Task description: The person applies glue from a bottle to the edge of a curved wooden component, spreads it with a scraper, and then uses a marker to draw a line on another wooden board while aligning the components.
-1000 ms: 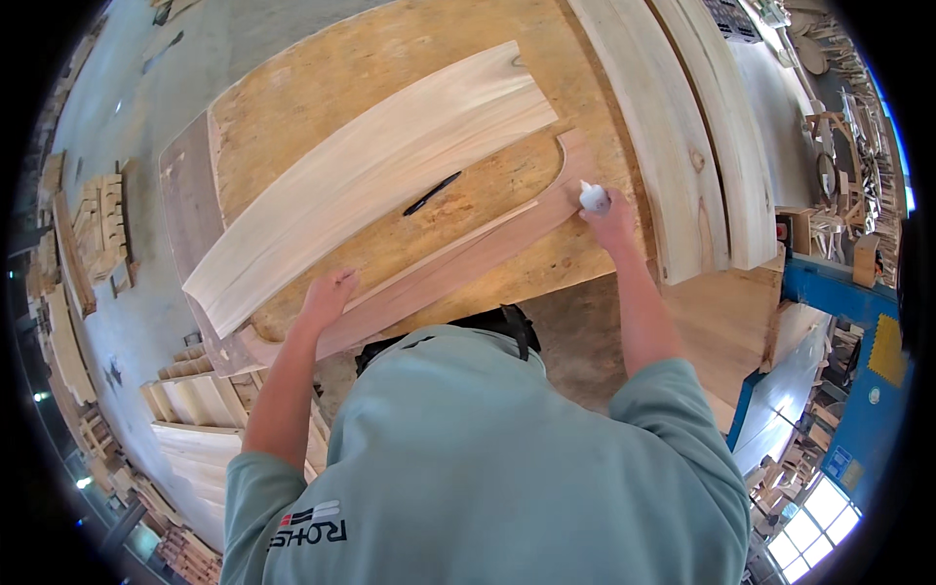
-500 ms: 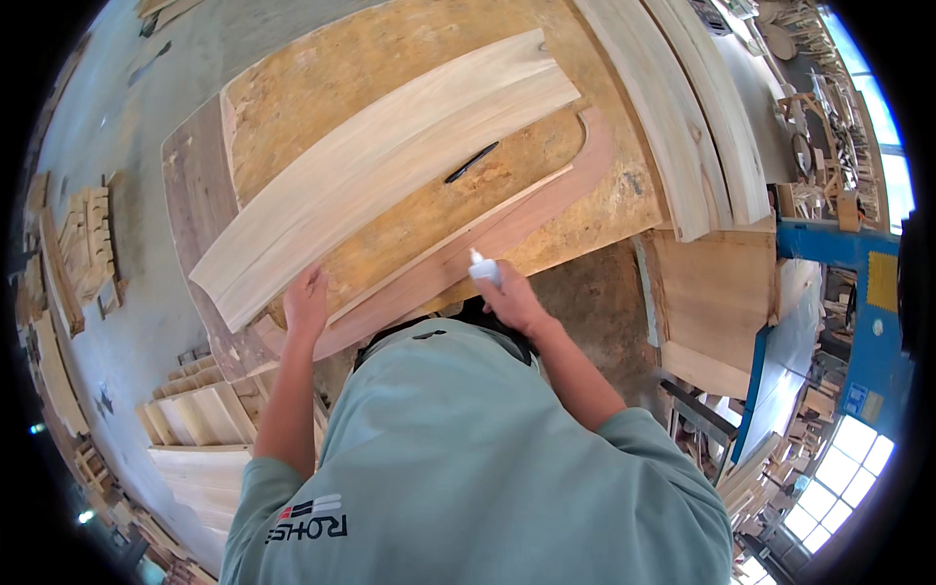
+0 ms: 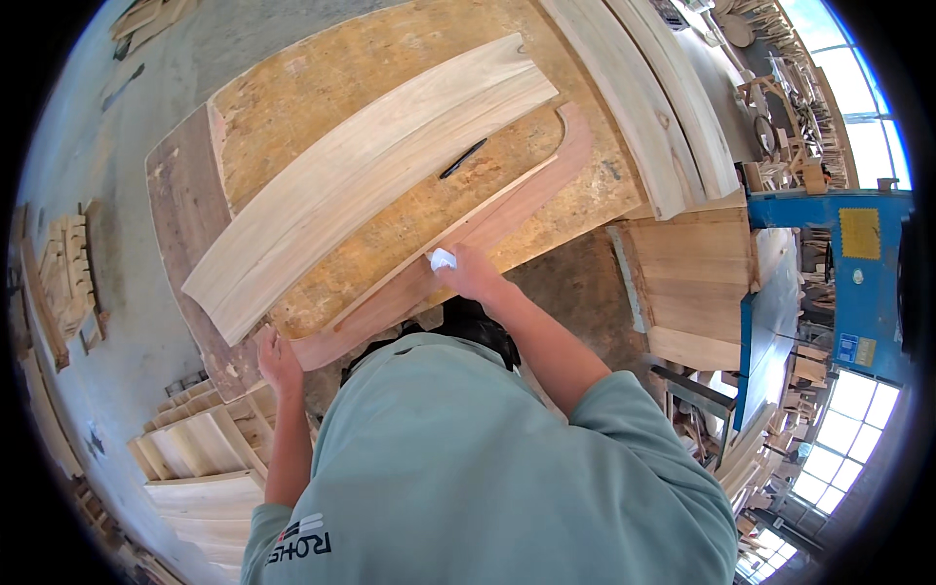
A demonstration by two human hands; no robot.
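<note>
In my right hand (image 3: 475,273) is a small white squeeze bottle (image 3: 443,259), tipped with its top down over a reddish curved wooden piece (image 3: 375,310). Whether the nozzle touches the wood is hidden. My left hand (image 3: 280,363) is closed at the left end of that curved piece, its fingertips partly out of sight. A thin pale wooden strip (image 3: 436,241) runs along the inner edge of the piece. Beyond it, a wide pale curved board (image 3: 375,174) lies slantwise on the worktop. A black pen (image 3: 462,159) rests between board and strip.
The worn yellowish worktop (image 3: 283,107) has a brown plank (image 3: 185,195) at its left edge. Two long pale boards (image 3: 634,107) lie at the right. Blue machinery (image 3: 824,210) and a wooden box (image 3: 692,283) stand to the right; stacked wood pieces (image 3: 210,429) are at lower left.
My right hand has moved left and turned the bottle from nozzle up to nozzle down over the curved piece. My left hand has shifted left and nearer, to the piece's end.
</note>
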